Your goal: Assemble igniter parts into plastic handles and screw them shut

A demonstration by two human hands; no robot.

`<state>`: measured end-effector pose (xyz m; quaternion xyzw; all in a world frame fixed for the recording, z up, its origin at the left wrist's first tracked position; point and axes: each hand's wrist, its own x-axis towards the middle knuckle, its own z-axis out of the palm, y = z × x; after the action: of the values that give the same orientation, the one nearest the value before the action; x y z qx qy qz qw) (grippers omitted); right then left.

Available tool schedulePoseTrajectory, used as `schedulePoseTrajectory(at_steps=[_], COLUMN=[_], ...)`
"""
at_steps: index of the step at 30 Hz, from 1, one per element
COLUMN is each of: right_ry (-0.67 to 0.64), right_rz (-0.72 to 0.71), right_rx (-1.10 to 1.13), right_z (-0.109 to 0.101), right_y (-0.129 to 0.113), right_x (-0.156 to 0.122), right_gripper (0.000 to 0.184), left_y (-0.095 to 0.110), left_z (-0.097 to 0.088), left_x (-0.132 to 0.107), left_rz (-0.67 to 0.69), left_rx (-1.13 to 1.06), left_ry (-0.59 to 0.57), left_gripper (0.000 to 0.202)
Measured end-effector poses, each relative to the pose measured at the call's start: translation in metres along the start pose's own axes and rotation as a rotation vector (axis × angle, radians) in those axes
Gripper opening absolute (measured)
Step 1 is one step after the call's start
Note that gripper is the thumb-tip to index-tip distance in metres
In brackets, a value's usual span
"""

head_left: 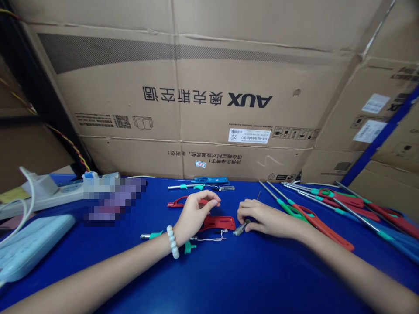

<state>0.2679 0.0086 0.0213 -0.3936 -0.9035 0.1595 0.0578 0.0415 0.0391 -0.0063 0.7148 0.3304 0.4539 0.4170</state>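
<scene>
My left hand, with a beaded bracelet at the wrist, is closed in a pinch above a red lighter shell half; whatever its fingertips hold is too small to make out. Another red shell half lies behind that hand. Under my left wrist is a metal lighter tube with green parts, including a green trigger. Thin white wires lie to its right. My right hand has its thumb and fingers closed on a small clear fuel tank. A thin dark rod sticks up behind it.
Blue lighter parts and another tube lie at the back of the blue table. Several long lighters are spread at right. A pale blue power bank and a power strip are at left. A cardboard wall stands behind.
</scene>
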Motion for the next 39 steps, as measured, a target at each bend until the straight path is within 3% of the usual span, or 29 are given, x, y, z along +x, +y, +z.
schedulePoseTrajectory(at_steps=[5,11,18,23,28,35,39], right_ry=[0.136,0.081,0.068,0.245,0.419,0.563,0.555], right_rz=[0.062,0.002,-0.021,0.026,0.035,0.061,0.085], right_rx=[0.104,0.048,0.025,0.212,0.431,0.4,0.286], right_z=[0.0,0.005,0.008,0.017,0.044,0.06,0.059], right_y=[-0.002,-0.003,-0.005,-0.007,-0.01,-0.01,-0.009], right_x=[0.002,0.001,0.001,0.005,0.013,0.016,0.015], right_gripper=[0.013,0.006,0.005,0.011,0.009,0.009,0.004], left_y=[0.0,-0.002,-0.002,-0.006,-0.007,-0.006,-0.008], left_z=[0.002,0.003,0.004,0.005,0.006,0.008,0.01], left_x=[0.001,0.002,0.001,0.0,-0.001,-0.004,-0.007], left_rz=[-0.095,-0.142,-0.08,-0.088,-0.078,-0.077,-0.097], left_rx=[-0.088,-0.115,-0.152,-0.165,-0.13,-0.146,-0.186], left_ry=[0.015,0.012,-0.016,-0.026,-0.041,-0.079,-0.092], left_gripper=[0.016,0.016,0.014,0.019,0.014,0.017,0.018])
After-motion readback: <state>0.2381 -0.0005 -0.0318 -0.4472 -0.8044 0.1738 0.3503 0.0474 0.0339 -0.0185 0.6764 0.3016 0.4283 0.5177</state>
